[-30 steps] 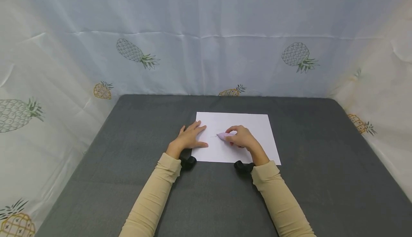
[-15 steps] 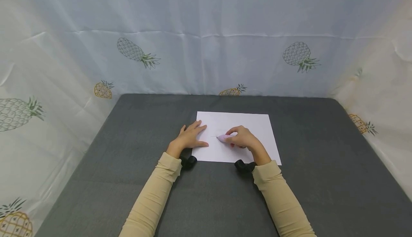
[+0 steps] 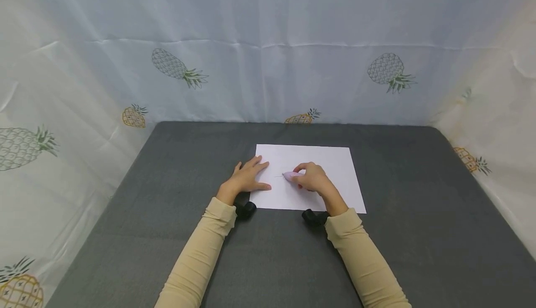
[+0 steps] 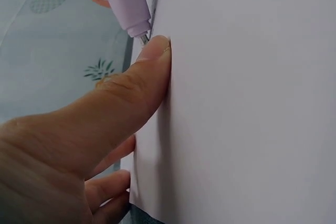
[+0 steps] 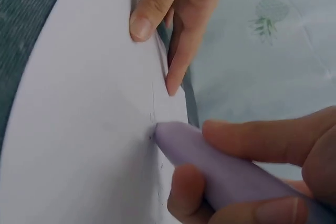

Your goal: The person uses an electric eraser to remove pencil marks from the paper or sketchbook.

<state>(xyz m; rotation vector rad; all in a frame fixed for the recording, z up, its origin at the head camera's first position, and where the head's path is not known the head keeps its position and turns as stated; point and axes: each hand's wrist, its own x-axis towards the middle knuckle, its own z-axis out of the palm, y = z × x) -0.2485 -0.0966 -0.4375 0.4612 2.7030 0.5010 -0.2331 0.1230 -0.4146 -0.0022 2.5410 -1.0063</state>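
A white sheet of paper (image 3: 335, 168) lies on the grey table (image 3: 167, 215). My left hand (image 3: 247, 178) rests flat on the sheet's left edge, its straight fingers (image 5: 149, 11) and thumb (image 4: 142, 72) pressing the paper (image 4: 252, 103). My right hand (image 3: 311, 178) grips a lilac pen (image 3: 290, 175), whose tip touches the sheet (image 5: 79, 129) at the end of a faint thin line. The pen (image 5: 210, 161) shows close in the right wrist view, pinched between thumb and fingers. The pen (image 4: 123, 1) tip stands just beyond my left thumb.
Pale curtains printed with pineapples (image 3: 176, 68) wall the table at the back and both sides. Black wrist cameras (image 3: 244, 210) sit under both wrists near the sheet's front edge. Bare grey surface surrounds the paper.
The right hand with the pen has shifted slightly left and away along the faint line. The left hand has stayed in place.
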